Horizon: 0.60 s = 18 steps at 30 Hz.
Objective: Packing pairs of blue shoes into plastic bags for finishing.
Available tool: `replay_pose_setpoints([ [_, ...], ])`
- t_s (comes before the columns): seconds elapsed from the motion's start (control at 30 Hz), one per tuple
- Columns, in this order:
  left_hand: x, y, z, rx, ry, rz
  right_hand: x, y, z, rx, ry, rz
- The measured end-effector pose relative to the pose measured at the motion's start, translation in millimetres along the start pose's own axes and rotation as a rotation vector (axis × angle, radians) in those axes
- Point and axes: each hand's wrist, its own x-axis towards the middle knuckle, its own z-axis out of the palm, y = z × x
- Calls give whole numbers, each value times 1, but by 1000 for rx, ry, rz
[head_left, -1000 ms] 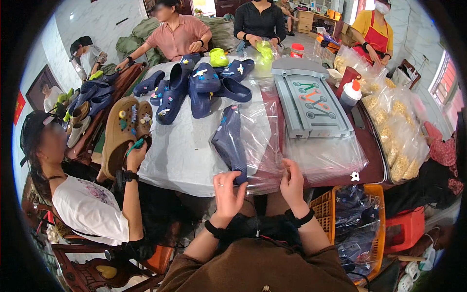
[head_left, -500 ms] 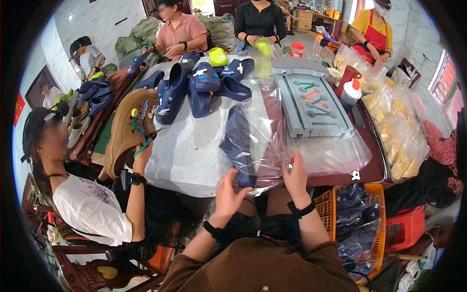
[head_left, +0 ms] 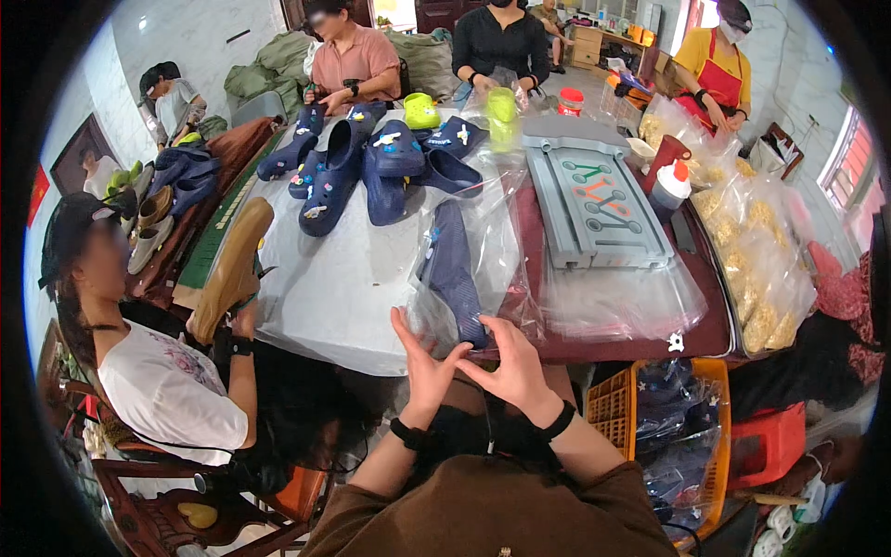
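Observation:
A navy clog (head_left: pixel 450 269) lies in a clear plastic bag (head_left: pixel 498 241) at the table's near edge, its ridged sole facing up. My left hand (head_left: pixel 429 371) is beside the near end of this clog, fingers stretched and thumb spread toward the right. From the other side, my right hand (head_left: pixel 512 369) curves about the same end, index finger and thumb apart. The two thumbs meet just below the clog. Both hands appear to touch the bag, but I cannot make out a firm grip on it.
Several navy clogs (head_left: pixel 339 172) and a lime-green clog (head_left: pixel 422 111) stand farther back. To the right are a grey plastic rack (head_left: pixel 599 200), flat clear bags (head_left: pixel 617 306) and a bottle (head_left: pixel 668 190). An orange basket (head_left: pixel 724 371) holds bagged clogs. At left, a co-worker holds a brown clog (head_left: pixel 237 265).
My right hand has moved left to the clog's near end, and my thumbs have come together. The co-worker at left has turned the brown clog edge-on. A navy clog has appeared at the back left.

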Motion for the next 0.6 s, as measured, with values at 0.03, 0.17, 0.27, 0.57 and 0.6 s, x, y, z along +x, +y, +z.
replay_pose_setpoints([
  [0.03,0,6,-1,-129,-70,-82,2,-1,3,1,5,-10],
  [0.17,3,-13,-2,-180,-167,-2,5,12,21,18,-91,235],
  [0.27,2,-15,-4,-58,-216,11,8,24,27,-15,21,289],
  [0.57,-13,3,-2,-127,-149,74,6,1,15,-17,103,359],
  [0.6,-13,3,-2,-129,-156,77,1,7,28,-23,113,249],
])
